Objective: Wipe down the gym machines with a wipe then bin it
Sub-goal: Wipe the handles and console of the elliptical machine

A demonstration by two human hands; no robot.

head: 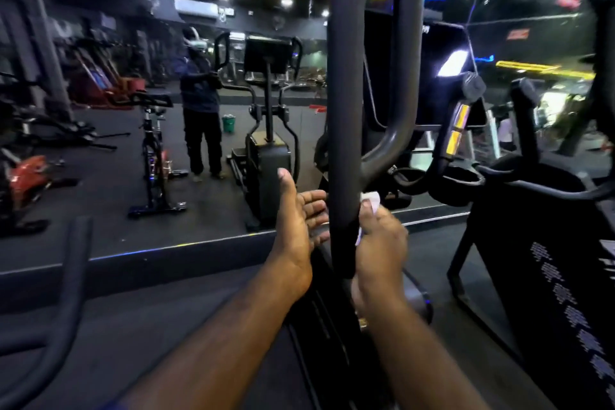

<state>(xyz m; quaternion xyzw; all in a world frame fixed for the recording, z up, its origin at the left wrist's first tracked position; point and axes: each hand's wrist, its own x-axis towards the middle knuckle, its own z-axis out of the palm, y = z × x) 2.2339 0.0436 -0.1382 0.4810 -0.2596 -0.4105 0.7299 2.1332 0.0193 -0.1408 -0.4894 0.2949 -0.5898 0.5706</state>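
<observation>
A thick black looped handlebar of a gym machine rises in front of me. My right hand grips a white wipe and presses it against the right side of the bar's lower stretch. My left hand is held open just left of the same bar, thumb up and fingers reaching toward it; I cannot tell whether they touch it. The machine's dark console with a bright glare sits behind the bar.
A wall mirror ahead reflects a person, an elliptical, a spin bike and a green bucket. Another black machine stands close on the right. A curved black bar crosses the lower left. Dark rubber floor lies below.
</observation>
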